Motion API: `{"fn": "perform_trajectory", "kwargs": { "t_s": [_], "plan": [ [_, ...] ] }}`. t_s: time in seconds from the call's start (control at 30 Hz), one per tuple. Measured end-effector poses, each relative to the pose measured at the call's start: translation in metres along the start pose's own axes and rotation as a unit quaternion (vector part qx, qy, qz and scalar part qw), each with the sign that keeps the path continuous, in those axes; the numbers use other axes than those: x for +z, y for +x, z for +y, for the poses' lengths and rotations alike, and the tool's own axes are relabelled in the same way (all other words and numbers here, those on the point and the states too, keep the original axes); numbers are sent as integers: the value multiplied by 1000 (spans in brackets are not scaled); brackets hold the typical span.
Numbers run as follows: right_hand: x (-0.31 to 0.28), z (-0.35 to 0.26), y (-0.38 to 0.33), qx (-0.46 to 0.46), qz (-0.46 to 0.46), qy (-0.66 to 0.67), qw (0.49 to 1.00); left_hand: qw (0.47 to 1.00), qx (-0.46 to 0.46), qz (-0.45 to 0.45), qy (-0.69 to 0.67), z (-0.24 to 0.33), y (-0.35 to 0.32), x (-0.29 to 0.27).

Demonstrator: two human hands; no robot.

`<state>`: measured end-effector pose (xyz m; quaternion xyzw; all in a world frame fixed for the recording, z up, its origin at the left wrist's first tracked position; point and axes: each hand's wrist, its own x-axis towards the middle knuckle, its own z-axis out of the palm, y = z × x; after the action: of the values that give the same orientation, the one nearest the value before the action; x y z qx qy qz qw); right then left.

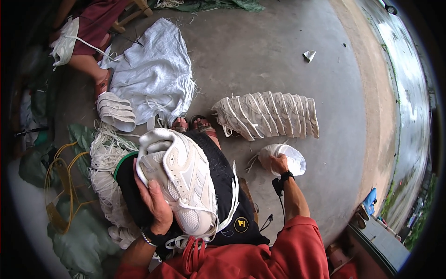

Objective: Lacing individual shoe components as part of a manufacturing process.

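Note:
A white and pale grey sneaker upper (190, 172) lies across my lap, toe toward me, with loose white laces trailing from it. My left hand (158, 204) is closed against its left side, thumb on top. Out to the right, just above the floor or on it, my right hand (279, 164) grips another shoe upper (295, 160), whose white inner side faces right. Whether other uppers are nested inside that one I cannot tell. Beyond it, a long row of nested beige uppers (274, 116) rests on the floor. Under the upper on my lap is a black cloth (220, 162).
To my left lies a heap of white laces (109, 158) beside green sheeting (83, 237) and a yellow wire frame (69, 195). A white cloth (158, 69) is spread ahead, near a seated person (88, 51) holding an upper. A small stack of uppers (116, 111) sits by that person's foot.

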<state>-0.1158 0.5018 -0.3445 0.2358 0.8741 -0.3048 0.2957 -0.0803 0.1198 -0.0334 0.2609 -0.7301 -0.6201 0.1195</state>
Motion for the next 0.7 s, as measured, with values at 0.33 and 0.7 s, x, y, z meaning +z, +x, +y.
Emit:
{"fn": "perform_trajectory", "kwargs": {
  "t_s": [0.33,0.7],
  "plan": [
    [-35,-38,2,-94,164,146,971,998,4,-48,45,18,-7,-2],
    [-79,-352,-213,-436,-241,227,837,988,50,-143,-22,-8,-51,-58]
  ]
}}
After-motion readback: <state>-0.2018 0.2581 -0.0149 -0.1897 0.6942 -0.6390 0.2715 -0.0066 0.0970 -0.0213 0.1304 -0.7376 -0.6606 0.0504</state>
